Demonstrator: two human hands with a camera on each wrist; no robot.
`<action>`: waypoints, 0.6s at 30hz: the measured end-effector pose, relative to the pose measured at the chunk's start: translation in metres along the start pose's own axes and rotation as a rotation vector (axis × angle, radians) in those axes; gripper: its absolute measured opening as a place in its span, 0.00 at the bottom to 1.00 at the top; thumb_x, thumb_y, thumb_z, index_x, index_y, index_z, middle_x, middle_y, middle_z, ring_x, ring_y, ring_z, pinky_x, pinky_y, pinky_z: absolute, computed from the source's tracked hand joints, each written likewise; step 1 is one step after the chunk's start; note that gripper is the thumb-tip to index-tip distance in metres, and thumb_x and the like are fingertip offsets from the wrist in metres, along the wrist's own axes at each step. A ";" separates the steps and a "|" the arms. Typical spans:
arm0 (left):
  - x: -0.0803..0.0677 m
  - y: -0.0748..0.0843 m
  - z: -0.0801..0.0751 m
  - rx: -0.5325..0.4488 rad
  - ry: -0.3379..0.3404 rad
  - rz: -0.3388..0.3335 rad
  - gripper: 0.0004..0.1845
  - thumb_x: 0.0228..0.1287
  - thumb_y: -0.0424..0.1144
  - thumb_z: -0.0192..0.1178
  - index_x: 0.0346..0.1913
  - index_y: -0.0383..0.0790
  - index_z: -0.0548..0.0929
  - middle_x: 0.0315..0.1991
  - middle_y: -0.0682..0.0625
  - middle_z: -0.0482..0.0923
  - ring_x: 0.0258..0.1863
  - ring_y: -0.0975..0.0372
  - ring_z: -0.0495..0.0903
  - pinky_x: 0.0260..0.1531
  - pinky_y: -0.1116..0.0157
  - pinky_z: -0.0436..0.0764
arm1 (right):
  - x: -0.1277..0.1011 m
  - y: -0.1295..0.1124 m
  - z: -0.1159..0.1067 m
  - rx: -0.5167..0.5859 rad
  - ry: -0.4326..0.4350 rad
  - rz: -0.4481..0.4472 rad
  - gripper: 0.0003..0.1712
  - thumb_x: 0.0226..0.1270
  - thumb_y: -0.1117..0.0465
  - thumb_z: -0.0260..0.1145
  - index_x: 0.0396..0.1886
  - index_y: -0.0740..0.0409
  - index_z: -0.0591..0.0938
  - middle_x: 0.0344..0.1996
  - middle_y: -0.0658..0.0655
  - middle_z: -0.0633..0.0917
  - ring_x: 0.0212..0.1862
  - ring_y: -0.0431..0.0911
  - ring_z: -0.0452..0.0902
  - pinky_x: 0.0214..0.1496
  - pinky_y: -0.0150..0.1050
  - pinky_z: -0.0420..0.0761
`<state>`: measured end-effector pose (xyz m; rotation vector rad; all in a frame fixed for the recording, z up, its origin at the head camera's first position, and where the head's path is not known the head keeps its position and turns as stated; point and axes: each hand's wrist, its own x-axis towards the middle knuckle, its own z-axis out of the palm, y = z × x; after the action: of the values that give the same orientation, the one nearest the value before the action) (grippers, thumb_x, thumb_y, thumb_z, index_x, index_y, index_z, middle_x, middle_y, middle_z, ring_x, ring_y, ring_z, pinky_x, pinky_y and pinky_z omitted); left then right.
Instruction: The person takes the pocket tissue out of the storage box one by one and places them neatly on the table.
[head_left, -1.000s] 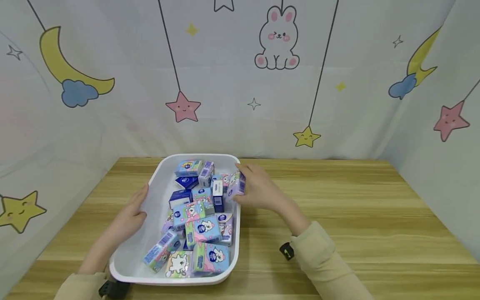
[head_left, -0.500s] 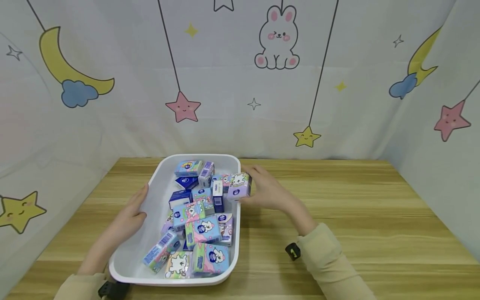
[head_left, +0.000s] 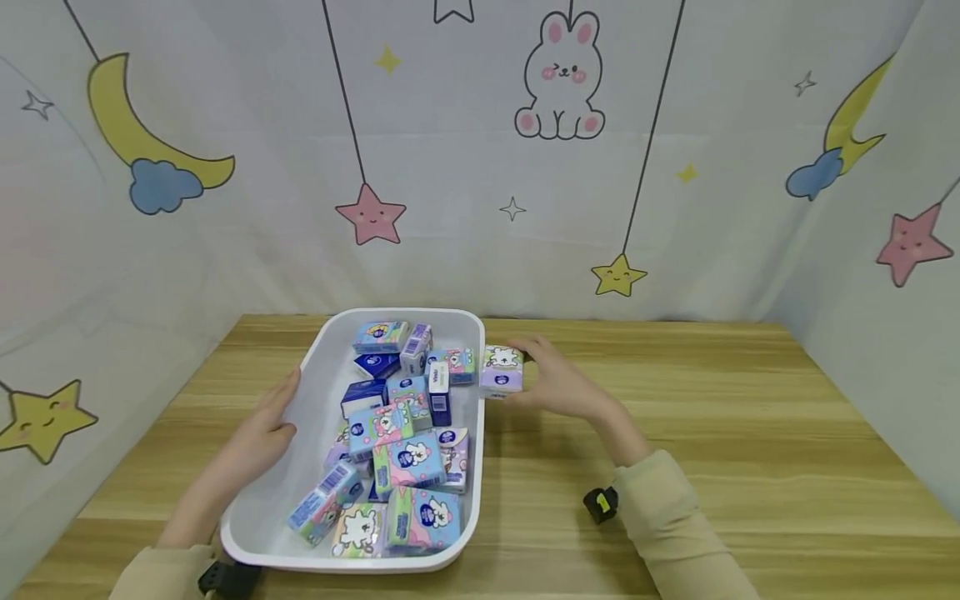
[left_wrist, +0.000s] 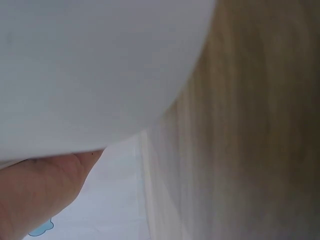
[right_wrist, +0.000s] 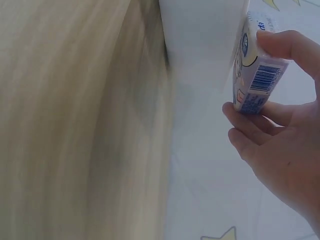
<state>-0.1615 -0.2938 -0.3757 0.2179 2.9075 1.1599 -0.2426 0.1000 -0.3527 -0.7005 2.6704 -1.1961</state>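
A white plastic tub [head_left: 300,560] stands on the table, with several small tissue packs [head_left: 408,461] heaped inside. At its left side my left hand [head_left: 258,437] holds the rim, thumb toward the inside; the left wrist view shows part of this hand [left_wrist: 45,187] against the tub's outer wall [left_wrist: 95,65]. My right hand [head_left: 558,383] pinches a purple and white tissue pack [head_left: 502,370] just outside the right rim. Seen from the right wrist, thumb and fingers of the right hand [right_wrist: 285,135] grip opposite edges of that pack [right_wrist: 257,70], its barcode facing the camera.
The wooden table [head_left: 675,450] extends to the right of the tub. A white curtain [head_left: 450,275] printed with stars and a bunny hangs behind and on both sides. A dark wrist device [head_left: 602,504] sits at my right sleeve.
My right hand has carried the purple tissue pack rightward, from inside the tub over its right rim to just outside. The left hand keeps its place at the left rim.
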 end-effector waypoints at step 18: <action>-0.001 0.002 0.001 0.015 0.005 -0.018 0.42 0.59 0.22 0.45 0.75 0.32 0.41 0.75 0.28 0.39 0.71 0.30 0.42 0.65 0.31 0.50 | 0.010 0.040 -0.005 -0.010 0.019 0.060 0.48 0.53 0.62 0.72 0.73 0.61 0.59 0.69 0.65 0.63 0.69 0.61 0.62 0.72 0.62 0.62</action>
<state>-0.1605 -0.2918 -0.3749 0.1887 2.9166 1.1384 -0.2674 0.1218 -0.3778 -0.6087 2.6940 -1.1809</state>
